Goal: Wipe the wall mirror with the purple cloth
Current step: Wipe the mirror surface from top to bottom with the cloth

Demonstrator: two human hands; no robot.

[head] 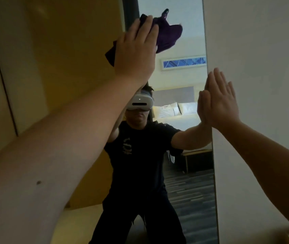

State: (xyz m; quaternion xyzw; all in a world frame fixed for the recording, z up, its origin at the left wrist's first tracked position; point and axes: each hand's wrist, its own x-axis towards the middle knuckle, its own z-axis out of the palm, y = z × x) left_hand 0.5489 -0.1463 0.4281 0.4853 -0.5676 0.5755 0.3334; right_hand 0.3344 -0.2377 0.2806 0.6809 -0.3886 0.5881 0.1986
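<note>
A tall wall mirror (189, 182) fills the middle of the head view, with a white wall to its right. My left hand (136, 51) is raised high and presses the purple cloth (166, 33) flat against the upper left part of the glass. The cloth sticks out above and beside my fingers, and its reflection merges with it. My right hand (223, 101) lies flat, fingers together, against the white wall at the mirror's right edge. Its reflection shows in the glass beside it.
A yellow-brown wooden panel (52, 59) flanks the mirror on the left. The white wall (263, 50) runs along the right. The mirror reflects a person in a dark shirt wearing a white headset, a bed, a bench and striped carpet behind.
</note>
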